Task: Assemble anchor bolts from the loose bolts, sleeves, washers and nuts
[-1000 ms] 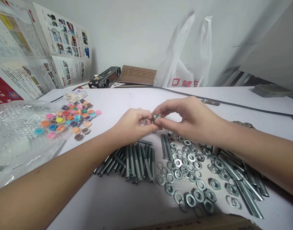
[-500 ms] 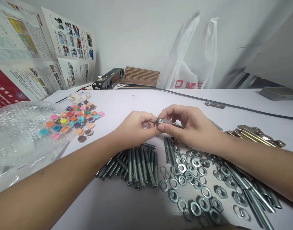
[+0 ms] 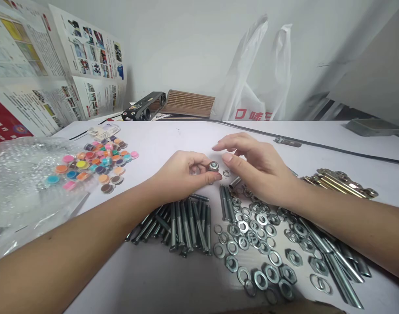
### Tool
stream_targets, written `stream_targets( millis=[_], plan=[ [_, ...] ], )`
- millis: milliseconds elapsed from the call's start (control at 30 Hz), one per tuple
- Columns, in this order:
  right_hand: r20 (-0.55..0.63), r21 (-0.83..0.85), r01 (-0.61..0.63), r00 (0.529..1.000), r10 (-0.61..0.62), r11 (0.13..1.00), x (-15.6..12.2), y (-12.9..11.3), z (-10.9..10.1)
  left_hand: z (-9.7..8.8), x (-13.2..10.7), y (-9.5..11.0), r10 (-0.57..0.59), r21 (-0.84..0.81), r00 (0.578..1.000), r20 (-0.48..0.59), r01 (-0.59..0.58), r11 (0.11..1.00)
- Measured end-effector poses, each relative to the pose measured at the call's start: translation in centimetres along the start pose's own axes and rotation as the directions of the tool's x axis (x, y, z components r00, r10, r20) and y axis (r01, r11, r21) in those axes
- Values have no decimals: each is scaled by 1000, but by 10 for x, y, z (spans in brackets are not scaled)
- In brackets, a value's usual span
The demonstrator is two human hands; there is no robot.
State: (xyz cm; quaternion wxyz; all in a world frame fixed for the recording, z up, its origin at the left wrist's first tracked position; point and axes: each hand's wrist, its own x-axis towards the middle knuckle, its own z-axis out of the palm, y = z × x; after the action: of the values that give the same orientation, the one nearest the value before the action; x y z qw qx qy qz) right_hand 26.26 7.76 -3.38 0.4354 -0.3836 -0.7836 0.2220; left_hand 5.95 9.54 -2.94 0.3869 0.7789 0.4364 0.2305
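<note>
Beyond the bolt pile (image 3: pixel 183 222), a light, likely slippery nut (image 3: pixel 214 166) is being rim-pinched by the left hand (image 3: pixel 183 174); the right hand (image 3: pixel 255 168) is being held open.

The person's body shows as two bare forearms and two bare hands. The left forearm (image 3: pixel 72 248) comes in from 8 o'clock, broad at the picture's edge and narrowing to the wrist. The right forearm (image 3: pixel 349 222) comes in from 4 o'clock, uncovered along its whole visible length. The left grip (image 3: pixel 183 172) and right grip (image 3: pixel 255 168) are ungloved, with slim fingers (image 3: pixel 234 141) and short, plain nails.
</note>
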Motion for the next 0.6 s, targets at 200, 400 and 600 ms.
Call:
stream_targets(
  millis=[200, 400, 600],
  plan=[
    [-68, 142, 23, 998, -13, 990, 1, -3, -3, 0, -1, -2, -29, -27, 1000, -6, 28, 999],
    [60, 8, 69, 996, -69, 998, -1, -4, 0, 1, 1, -1, -6, -29, 1000, -19, 5, 1000],
    [-86, 156, -17, 996, 31, 988, -2, 0, -2, 2, 0, -1, -15, -44, 1000, -19, 14, 999]
  ],
)
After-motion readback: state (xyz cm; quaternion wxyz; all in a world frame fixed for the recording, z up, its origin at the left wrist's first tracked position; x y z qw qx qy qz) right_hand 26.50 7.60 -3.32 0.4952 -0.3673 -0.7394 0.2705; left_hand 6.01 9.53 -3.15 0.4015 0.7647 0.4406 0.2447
